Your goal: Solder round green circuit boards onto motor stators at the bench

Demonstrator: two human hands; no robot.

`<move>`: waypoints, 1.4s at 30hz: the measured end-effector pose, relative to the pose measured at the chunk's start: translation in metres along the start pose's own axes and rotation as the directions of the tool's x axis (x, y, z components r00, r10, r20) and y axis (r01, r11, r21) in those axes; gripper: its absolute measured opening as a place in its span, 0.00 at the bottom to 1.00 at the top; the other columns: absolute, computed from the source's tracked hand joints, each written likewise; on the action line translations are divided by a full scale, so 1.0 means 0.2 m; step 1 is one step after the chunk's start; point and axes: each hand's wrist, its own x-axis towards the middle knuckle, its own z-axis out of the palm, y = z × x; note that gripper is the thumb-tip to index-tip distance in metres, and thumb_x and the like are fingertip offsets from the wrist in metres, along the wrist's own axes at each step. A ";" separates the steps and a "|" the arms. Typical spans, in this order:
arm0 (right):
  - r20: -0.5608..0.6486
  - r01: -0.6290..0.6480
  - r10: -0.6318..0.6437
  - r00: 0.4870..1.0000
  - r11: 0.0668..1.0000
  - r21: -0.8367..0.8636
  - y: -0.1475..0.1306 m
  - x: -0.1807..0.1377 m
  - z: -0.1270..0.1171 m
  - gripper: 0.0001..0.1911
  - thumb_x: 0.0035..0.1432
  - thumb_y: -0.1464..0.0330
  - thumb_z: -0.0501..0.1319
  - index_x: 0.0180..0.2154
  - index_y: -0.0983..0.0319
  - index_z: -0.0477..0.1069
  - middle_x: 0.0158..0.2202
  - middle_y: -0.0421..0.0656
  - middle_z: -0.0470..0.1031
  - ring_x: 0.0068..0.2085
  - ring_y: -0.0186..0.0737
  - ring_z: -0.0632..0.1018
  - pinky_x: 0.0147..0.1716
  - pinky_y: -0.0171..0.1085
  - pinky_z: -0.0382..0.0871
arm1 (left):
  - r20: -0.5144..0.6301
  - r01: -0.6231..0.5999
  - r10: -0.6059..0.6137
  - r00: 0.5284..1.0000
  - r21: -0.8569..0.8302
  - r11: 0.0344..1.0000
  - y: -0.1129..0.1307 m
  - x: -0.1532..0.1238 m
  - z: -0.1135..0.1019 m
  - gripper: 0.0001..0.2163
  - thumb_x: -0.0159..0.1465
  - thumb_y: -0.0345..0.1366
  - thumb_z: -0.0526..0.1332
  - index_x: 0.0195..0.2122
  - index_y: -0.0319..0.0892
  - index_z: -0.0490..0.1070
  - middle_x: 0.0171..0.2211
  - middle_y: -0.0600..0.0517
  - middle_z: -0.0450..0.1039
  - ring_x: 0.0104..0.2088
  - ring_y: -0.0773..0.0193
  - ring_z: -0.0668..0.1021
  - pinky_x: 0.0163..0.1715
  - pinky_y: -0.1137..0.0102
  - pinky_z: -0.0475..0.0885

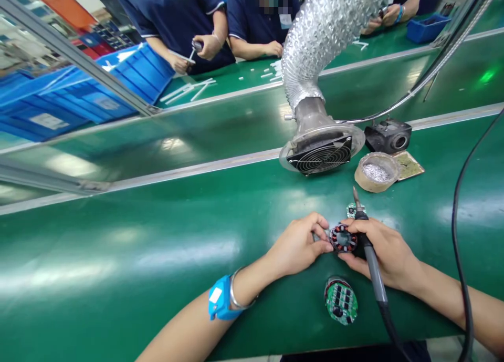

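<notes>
Between my two hands is a round motor stator [336, 240] with copper-coloured windings around its ring. The fingertips of my left hand [300, 245] pinch its left edge. My right hand [389, 254] grips its right side with thumb and fingers. That same hand also carries a soldering iron [375, 275], whose tip points up and away from me, off the stator. Just beyond my right fingers lies a small green circuit board [350, 210], partly covered. Closer to me, a round assembly with a green circuit board [341, 301] on top rests on the green table.
A fume extractor [323, 154] hangs on a foil duct beyond my hands. Near it stand a round tub [376, 179] of silvery bits and a black holder [389, 136]. The iron's black cable [455, 220] runs at right. Co-workers sit opposite, beside blue bins [142, 75].
</notes>
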 end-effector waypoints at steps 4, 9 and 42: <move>0.014 -0.003 0.003 1.000 0.999 0.032 0.00 0.00 -0.02 0.20 0.57 0.68 0.63 0.50 0.60 0.61 0.47 0.49 0.77 0.44 0.44 0.79 0.42 0.43 0.77 | 0.042 -0.025 0.019 0.999 0.154 0.988 0.00 -0.03 -0.13 0.03 0.59 0.32 0.60 0.31 0.38 0.72 0.24 0.56 0.70 0.20 0.74 0.63 0.20 0.77 0.56; 0.015 -0.005 0.004 1.000 0.999 0.051 0.01 -0.01 -0.03 0.21 0.55 0.69 0.63 0.50 0.60 0.62 0.47 0.49 0.77 0.45 0.44 0.79 0.43 0.42 0.77 | -0.011 0.005 -0.006 1.000 -0.165 0.986 -0.02 -0.03 -0.24 0.09 0.55 0.39 0.63 0.31 0.38 0.69 0.24 0.55 0.67 0.23 0.72 0.66 0.23 0.76 0.61; 0.087 0.027 -0.035 0.996 0.996 0.084 -0.01 -0.01 -0.02 0.16 0.57 0.71 0.61 0.48 0.60 0.62 0.46 0.49 0.77 0.50 0.43 0.78 0.46 0.41 0.76 | 0.050 0.107 -0.118 0.992 0.177 0.978 -0.03 -0.06 -0.20 0.18 0.60 0.37 0.49 0.16 0.40 0.68 0.12 0.57 0.58 0.15 0.71 0.62 0.18 0.75 0.57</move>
